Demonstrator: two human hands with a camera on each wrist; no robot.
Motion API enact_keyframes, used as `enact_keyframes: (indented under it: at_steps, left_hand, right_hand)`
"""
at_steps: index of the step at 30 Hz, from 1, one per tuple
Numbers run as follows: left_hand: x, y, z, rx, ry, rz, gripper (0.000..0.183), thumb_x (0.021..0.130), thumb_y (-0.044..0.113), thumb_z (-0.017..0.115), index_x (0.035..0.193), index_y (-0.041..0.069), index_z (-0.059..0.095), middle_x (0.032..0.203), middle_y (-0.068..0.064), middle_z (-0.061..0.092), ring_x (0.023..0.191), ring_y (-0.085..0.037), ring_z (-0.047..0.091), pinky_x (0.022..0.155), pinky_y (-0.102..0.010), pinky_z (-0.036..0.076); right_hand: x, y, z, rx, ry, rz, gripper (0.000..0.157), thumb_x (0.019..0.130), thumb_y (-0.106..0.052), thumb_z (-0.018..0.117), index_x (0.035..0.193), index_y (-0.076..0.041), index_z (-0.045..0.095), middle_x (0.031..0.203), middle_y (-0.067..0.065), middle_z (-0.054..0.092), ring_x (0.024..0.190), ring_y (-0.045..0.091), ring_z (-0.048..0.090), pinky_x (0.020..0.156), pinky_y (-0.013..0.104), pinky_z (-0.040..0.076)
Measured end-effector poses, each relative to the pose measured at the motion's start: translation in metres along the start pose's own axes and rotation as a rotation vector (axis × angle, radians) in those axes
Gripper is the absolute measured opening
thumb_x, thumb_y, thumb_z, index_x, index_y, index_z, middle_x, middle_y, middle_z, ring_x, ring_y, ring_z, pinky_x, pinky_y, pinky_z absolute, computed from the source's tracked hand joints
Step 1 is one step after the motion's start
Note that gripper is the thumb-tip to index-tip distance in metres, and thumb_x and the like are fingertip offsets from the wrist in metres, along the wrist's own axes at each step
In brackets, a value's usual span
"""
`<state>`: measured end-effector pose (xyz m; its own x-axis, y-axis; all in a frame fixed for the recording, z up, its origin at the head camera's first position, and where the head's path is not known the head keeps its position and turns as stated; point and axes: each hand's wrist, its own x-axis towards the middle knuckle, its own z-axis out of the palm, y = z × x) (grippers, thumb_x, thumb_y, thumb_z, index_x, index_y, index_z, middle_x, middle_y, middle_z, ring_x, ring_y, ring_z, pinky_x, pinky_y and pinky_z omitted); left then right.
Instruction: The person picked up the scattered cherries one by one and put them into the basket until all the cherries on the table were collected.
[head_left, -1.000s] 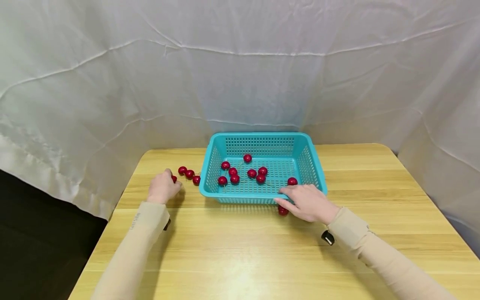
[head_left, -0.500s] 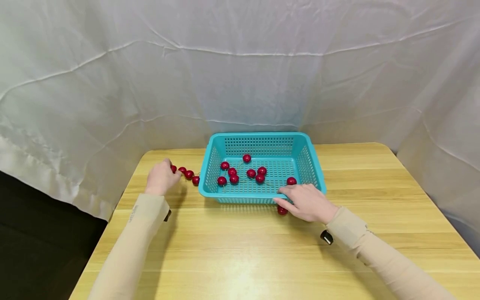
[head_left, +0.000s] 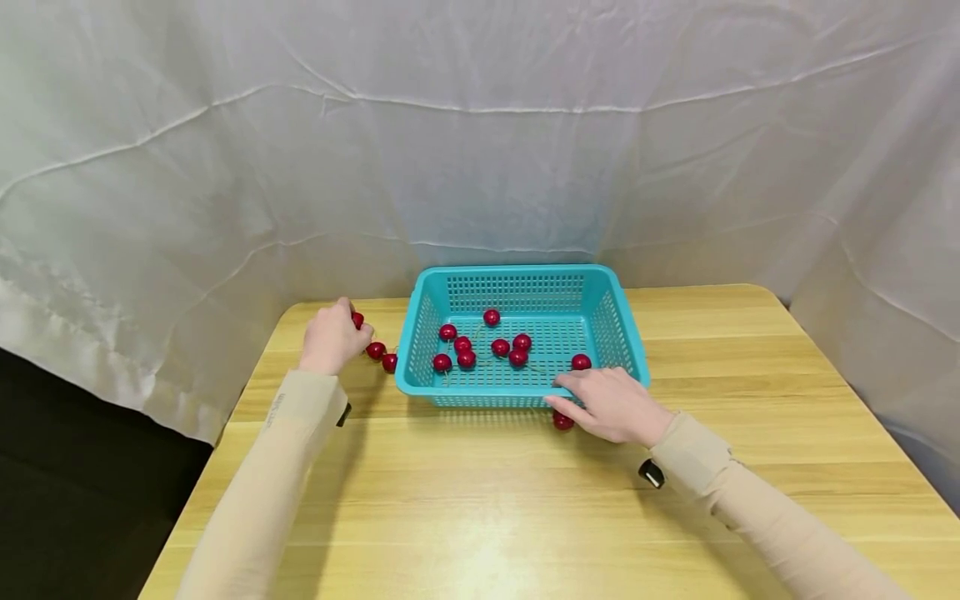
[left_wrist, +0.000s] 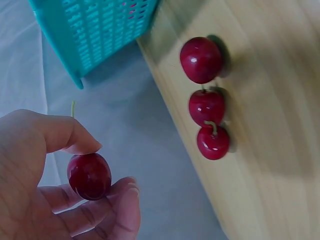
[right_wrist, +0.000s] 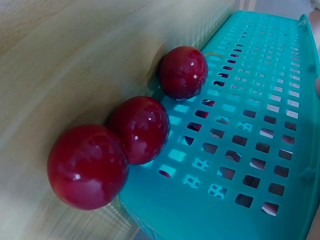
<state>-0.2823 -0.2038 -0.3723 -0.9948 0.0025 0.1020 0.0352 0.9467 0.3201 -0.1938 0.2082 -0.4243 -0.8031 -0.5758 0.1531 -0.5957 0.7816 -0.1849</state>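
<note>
Cherry point(left_wrist: 89, 177), pinched in my left fingers point(left_wrist: 127, 212), could slip free if squeezed off-centre; my right fingers point(head_left: 588, 383) lie over the basket rim point(head_left: 480, 390), whether gripping I cannot tell.

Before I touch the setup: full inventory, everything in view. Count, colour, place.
Table: 1, light wood, lower part of head view
Cloth: at least 1, pale grey, hanging behind the table
Dark area: 1, black, lower left of head view, nature unclear
Basket: 1, turquoise, on the table near its far edge
Cherries inside: 9, red, on the basket floor
Left cherries: 3, red, on the table left of the basket
Front cherries: 3, red, on the table along the basket's front wall
Held cherry: 1, dark red, in the left hand
Wrist devices: 2, black, one at each cuff
Sleeves: 2, beige, on both forearms
Hands: 2, bare, left pinching that cherry, right on the basket's front rim
</note>
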Motion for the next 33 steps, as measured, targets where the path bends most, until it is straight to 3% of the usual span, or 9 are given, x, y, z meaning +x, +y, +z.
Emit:
enact_keyframes:
  at_steps: [10,16,27,33]
  left_hand:
    - [0.008,0.022,-0.003,0.008,0.035,0.030,0.031,0.091,0.023,0.057,0.107,-0.004,0.055,0.090,-0.022,0.065,0.077,-0.040,0.063,0.073,-0.049,0.054]
    - [0.013,0.033,-0.002,-0.007,0.036,0.053,0.027,0.089,0.020,0.055,0.104,-0.002,0.055,0.086,-0.019,0.063,0.073,-0.037,0.061,0.067,-0.043,0.052]
    - [0.019,0.057,0.002,-0.033,-0.010,0.040,0.030,0.093,0.021,0.059,0.114,0.000,0.053,0.097,-0.020,0.066,0.078,-0.036,0.066,0.073,-0.045,0.060]
    - [0.021,0.074,0.004,-0.032,-0.014,0.066,0.031,0.093,0.022,0.061,0.114,0.000,0.054,0.099,-0.020,0.066,0.081,-0.037,0.066,0.076,-0.047,0.060]
  right_hand:
    - [0.000,0.000,0.000,0.002,0.001,-0.002,0.039,0.103,-0.052,0.048,0.073,-0.027,0.046,0.061,-0.013,0.033,0.046,0.003,0.029,0.047,0.024,0.016]
    - [0.000,0.001,0.000,0.001,0.000,-0.003,0.040,0.103,-0.053,0.048,0.073,-0.026,0.046,0.061,-0.013,0.033,0.046,0.004,0.028,0.048,0.024,0.015]
    - [0.000,0.001,0.000,-0.007,-0.009,0.003,0.037,0.103,-0.053,0.048,0.075,-0.029,0.047,0.061,-0.014,0.035,0.048,0.003,0.032,0.048,0.025,0.017]
    - [0.000,0.001,0.001,-0.006,-0.005,0.002,0.039,0.103,-0.054,0.047,0.074,-0.028,0.045,0.062,-0.014,0.034,0.048,0.003,0.032,0.048,0.024,0.016]
